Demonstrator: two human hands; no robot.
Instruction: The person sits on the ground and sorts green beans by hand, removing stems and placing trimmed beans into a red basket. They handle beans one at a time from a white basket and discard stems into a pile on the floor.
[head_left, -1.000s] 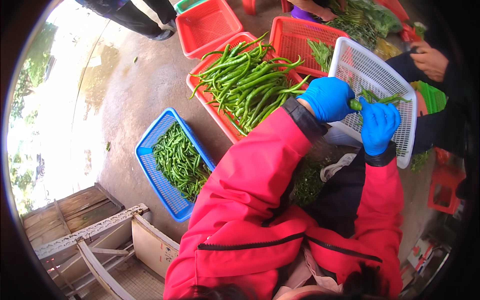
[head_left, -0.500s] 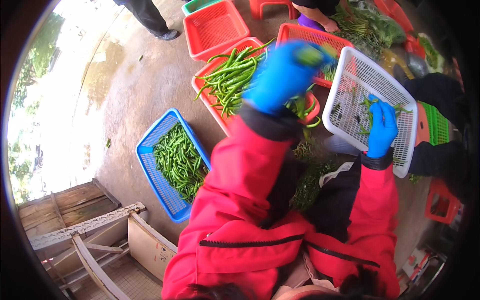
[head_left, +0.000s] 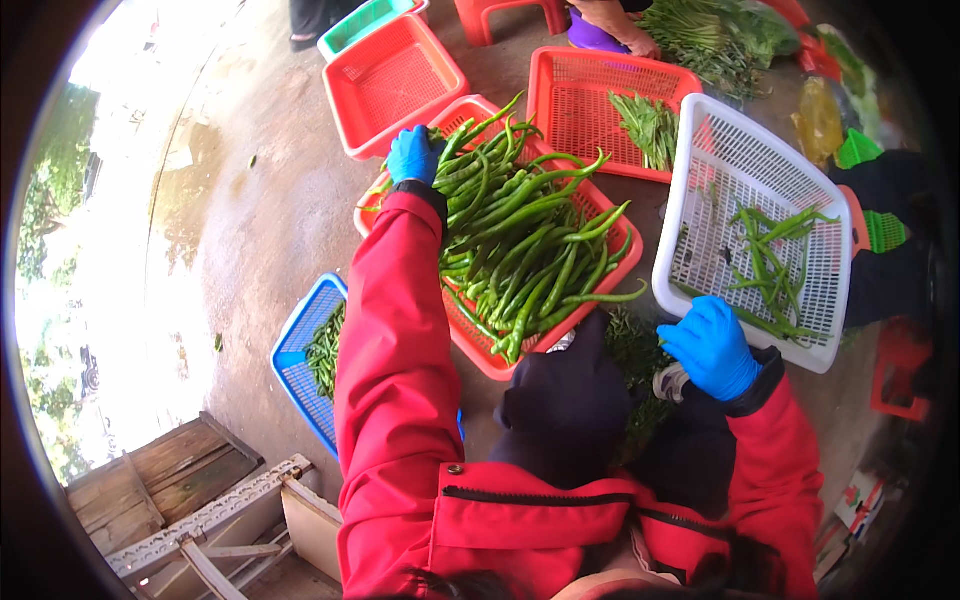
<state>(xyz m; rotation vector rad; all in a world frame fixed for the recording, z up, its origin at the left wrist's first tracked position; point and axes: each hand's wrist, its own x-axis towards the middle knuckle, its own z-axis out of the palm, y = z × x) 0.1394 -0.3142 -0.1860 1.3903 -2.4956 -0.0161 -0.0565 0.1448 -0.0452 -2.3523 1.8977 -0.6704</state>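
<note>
Long green chili peppers [head_left: 530,240] are heaped in a red basket [head_left: 490,362] in front of me. At the far left end of the heap is my blue-gloved left hand [head_left: 413,157], its fingers bent around green peppers that they partly hide. My right hand [head_left: 712,350], also gloved in blue, is closed in front of the near left corner of a white basket [head_left: 668,235]. A tiny bit of green shows at its fingertips; what it holds is mostly hidden. Several thin green peppers [head_left: 765,260] lie loose in the white basket.
A blue basket [head_left: 290,355] of small green peppers stands left, partly behind my arm. Beyond are a red basket [head_left: 395,80] and another red basket [head_left: 560,100] with green stalks [head_left: 648,130]. Another person's hand [head_left: 643,45] is near leafy greens [head_left: 715,40]. A wooden board [head_left: 165,470] lies near left.
My left hand has swung left and away from me to the far left end of the pepper heap. My right hand has drawn back out of the white basket, leaving peppers there.
</note>
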